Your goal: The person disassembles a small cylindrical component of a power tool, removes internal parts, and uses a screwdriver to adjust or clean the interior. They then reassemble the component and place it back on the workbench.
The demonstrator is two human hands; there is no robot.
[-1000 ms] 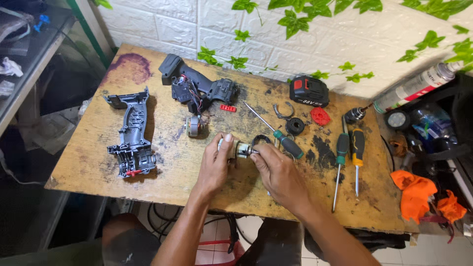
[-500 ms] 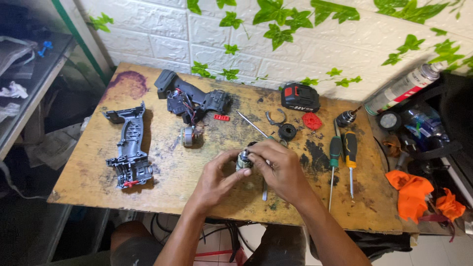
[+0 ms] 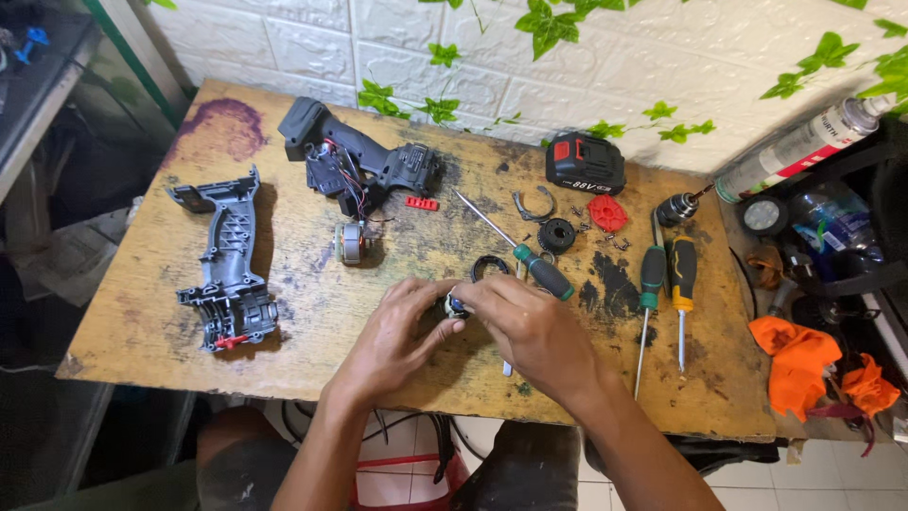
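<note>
Scuffed wooden table (image 3: 142, 322); hands (image 3: 473, 322) pinch round metal part (image 3: 454, 306).

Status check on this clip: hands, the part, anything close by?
Left hand and right hand both pinch small round metal part. Green-handled screwdriver and black ring lie just behind.
</note>
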